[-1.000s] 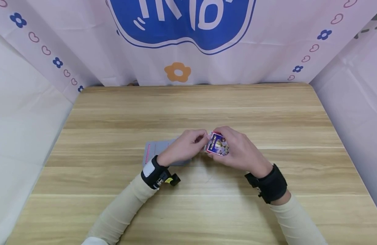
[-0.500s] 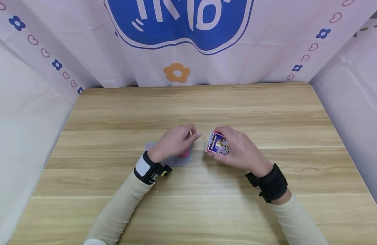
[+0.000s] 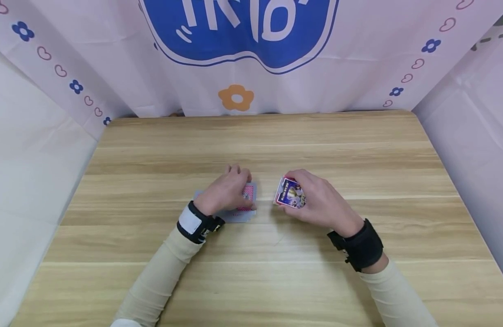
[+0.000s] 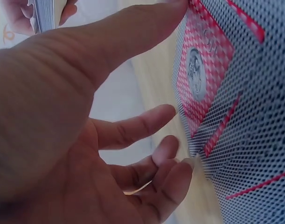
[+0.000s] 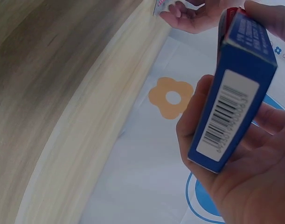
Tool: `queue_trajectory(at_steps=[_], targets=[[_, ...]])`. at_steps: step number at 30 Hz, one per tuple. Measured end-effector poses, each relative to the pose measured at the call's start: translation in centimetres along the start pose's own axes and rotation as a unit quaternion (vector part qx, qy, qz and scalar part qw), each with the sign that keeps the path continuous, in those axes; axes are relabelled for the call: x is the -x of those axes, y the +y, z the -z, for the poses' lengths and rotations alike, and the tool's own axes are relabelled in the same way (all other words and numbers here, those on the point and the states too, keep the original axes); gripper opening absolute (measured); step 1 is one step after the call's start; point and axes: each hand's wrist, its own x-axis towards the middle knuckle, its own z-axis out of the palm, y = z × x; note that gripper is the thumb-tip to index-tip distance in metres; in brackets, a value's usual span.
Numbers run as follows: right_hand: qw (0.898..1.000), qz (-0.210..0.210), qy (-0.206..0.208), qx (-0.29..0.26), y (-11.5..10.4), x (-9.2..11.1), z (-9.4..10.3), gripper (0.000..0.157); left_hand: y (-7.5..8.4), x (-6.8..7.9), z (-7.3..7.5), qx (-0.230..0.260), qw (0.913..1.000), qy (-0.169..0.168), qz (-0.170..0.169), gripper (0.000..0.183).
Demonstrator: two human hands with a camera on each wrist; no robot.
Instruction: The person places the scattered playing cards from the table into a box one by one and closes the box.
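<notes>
My right hand (image 3: 322, 202) grips a blue playing-card box (image 3: 291, 192) from its right side, fingers and thumb on opposite edges. A barcode shows on its end in the right wrist view, and the layered edges of a card stack (image 4: 45, 14) show at its other end in the left wrist view. To the left, my left hand (image 3: 226, 190) is spread over a loose pile of playing cards (image 3: 248, 196) lying back up, with a red pattern. Its thumb reaches the near side of the pile, while its fingertips are right at the far edge. The palm hides part of the pile.
Both hands work over a wooden table (image 3: 276, 281). A white printed cloth (image 3: 296, 91) hangs behind its far edge, and white cloth walls stand at both sides. A black camera strap (image 3: 361, 245) is on the right wrist, another strap (image 3: 192, 223) on the left.
My left hand has moved left from the box's end to the card pile, and its fingers have spread over it. The right hand and box have stayed nearly still.
</notes>
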Motion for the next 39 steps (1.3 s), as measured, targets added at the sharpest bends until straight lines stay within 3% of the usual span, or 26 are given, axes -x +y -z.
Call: queue_trajectory(at_steps=[8, 14, 18, 22, 25, 30, 34, 39], targets=[[1.000, 0.004, -0.004, -0.001, -0.1, 0.0, 0.0, 0.066, -0.2, -0.1, 0.0, 0.006, 0.9999, 0.003, 0.011, 0.072], [1.000, -0.005, -0.010, -0.001, -0.2, 0.0, 0.0, 0.068, -0.1, -0.2, 0.0, -0.020, 0.9996, 0.015, 0.014, 0.073], [1.000, -0.002, -0.008, 0.001, -0.1, 0.0, -0.1, 0.068, 0.1, -0.3, 0.2, -0.034, 0.9994, -0.009, 0.004, 0.056], [1.000, 0.002, -0.006, 0.000, -0.1, 0.0, -0.1, 0.066, 0.3, -0.2, 0.7, 0.038, 0.9986, -0.003, -0.037, 0.033], [1.000, 0.004, -0.006, 0.001, 0.0, 0.0, -0.1, 0.066, 0.5, 0.1, 1.0, 0.126, 0.9888, 0.036, -0.072, 0.025], [1.000, 0.001, -0.004, 0.003, 0.0, 0.0, -0.1, 0.068, 0.9, 0.5, 1.7, 0.244, 0.9595, 0.096, -0.104, 0.022], [1.000, 0.004, -0.003, 0.001, 0.0, 0.0, -0.1, 0.069, 1.3, 0.7, 1.9, 0.305, 0.9431, 0.095, -0.093, 0.025], [1.000, 0.006, -0.004, -0.001, -0.1, -0.1, -0.1, 0.067, 1.6, 0.7, 1.8, 0.324, 0.9376, 0.092, -0.086, 0.030]])
